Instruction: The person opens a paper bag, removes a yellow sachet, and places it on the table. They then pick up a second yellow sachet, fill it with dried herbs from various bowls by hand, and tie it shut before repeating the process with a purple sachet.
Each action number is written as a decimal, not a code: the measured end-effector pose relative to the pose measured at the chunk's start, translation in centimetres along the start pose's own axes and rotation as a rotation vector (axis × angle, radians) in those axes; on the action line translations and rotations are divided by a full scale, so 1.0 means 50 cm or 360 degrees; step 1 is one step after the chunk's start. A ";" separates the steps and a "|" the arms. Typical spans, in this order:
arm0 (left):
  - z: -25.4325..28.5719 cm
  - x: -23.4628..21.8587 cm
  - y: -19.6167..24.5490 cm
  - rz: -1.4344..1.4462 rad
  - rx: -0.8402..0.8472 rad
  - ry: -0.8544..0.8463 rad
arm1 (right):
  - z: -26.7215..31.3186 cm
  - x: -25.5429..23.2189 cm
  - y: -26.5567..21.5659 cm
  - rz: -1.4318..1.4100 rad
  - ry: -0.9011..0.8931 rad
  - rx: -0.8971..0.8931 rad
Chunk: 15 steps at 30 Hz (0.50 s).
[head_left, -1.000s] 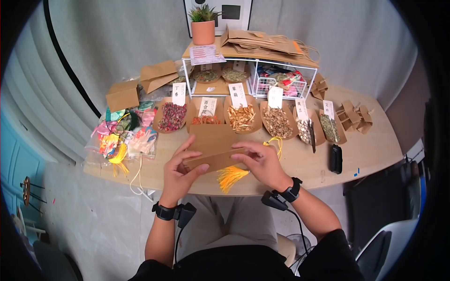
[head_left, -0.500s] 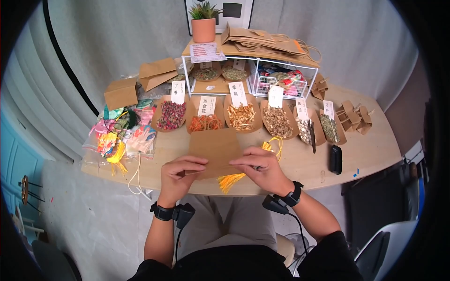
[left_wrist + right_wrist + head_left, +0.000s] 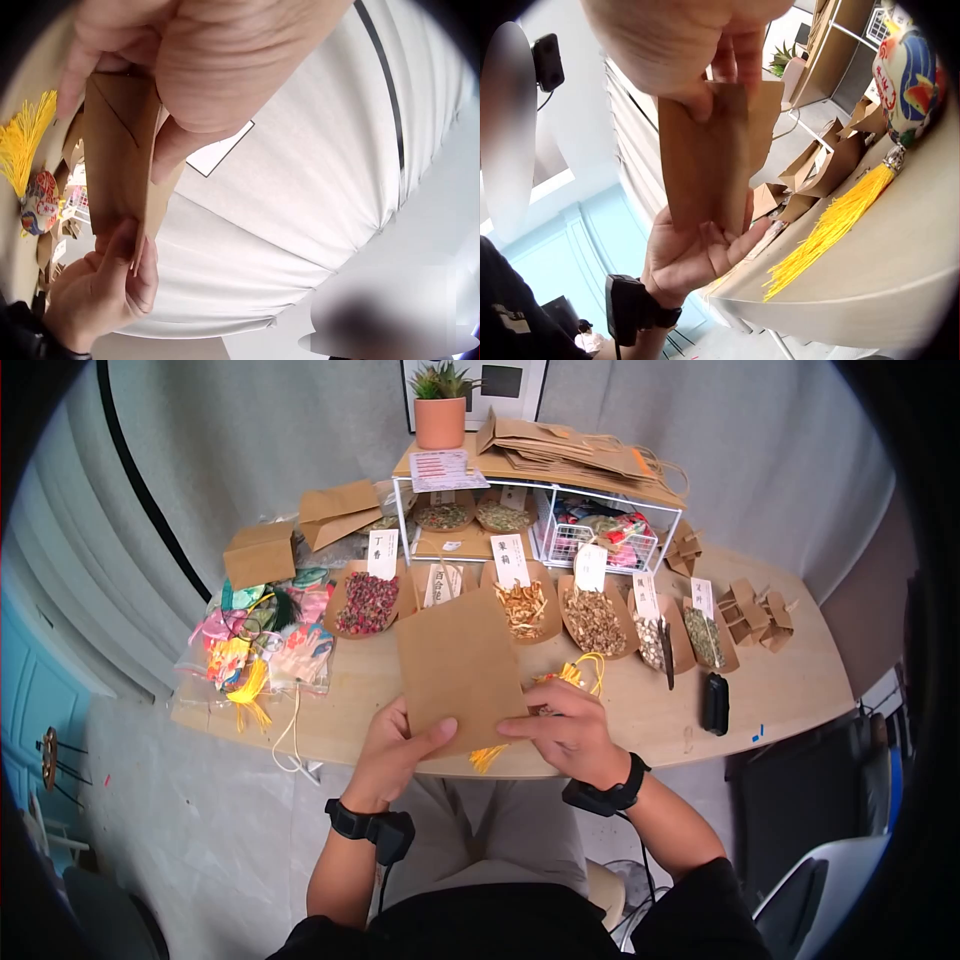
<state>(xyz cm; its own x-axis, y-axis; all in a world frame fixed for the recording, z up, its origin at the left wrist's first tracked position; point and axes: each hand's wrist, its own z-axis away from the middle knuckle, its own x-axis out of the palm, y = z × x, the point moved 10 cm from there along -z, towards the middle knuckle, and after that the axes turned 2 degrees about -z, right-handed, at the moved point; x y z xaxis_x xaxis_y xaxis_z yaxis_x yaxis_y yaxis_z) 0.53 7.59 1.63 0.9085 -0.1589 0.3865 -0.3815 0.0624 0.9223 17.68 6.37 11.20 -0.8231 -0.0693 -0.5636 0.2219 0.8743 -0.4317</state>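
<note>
A brown kraft paper bag (image 3: pixel 460 665) is held up over the table's front edge, its flat face toward the head camera. My left hand (image 3: pixel 396 752) grips its lower left corner, with the thumb across the front. The right hand (image 3: pixel 572 735) pinches the lower right corner between thumb and fingers. From the left wrist view, a narrow folded side of the bag (image 3: pixel 116 157) shows between both hands. Below the bag lies a patterned sachet (image 3: pixel 915 86) with a yellow tassel (image 3: pixel 832 232), partly hidden by the bag and right hand in the head view.
Behind the bag runs a row of paper trays with dried flowers and herbs (image 3: pixel 597 618) and label cards. Sachets in plastic (image 3: pixel 265 640) lie left; a black case (image 3: pixel 715 705) lies right. A white-framed shelf (image 3: pixel 540 485) carries a potted plant (image 3: pixel 440 422) and paper bags (image 3: pixel 570 455).
The bag has been tilted up, so its broad face now shows and reaches higher over the trays. Its folded end, visible a second ago, has turned out of the head view. Both hands keep hold.
</note>
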 end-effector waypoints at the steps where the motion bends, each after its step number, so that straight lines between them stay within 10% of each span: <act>1: 0.000 -0.003 0.007 0.0005 0.0049 0.0028 | 0.001 0.002 0.011 -0.0127 0.0016 0.0074; 5: 0.005 -0.001 0.039 -0.0140 0.0288 0.0123 | 0.031 0.033 0.113 -0.2071 0.0644 0.0991; 11: 0.000 0.015 0.032 -0.0254 0.0387 0.0157 | 0.024 0.091 0.103 -0.1014 -0.0360 0.1288; 15: -0.002 0.030 0.045 -0.0364 0.0393 0.0096 | 0.023 0.091 0.113 -0.1008 -0.0238 0.1196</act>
<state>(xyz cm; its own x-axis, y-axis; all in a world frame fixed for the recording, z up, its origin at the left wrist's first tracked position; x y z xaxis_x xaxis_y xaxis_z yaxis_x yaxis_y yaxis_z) 1.04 7.60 4.25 0.9809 -0.0824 0.1764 -0.1901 -0.2100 0.9590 15.80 10.45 5.42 -0.8413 -0.5233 -0.1353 0.0799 0.1271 -0.9887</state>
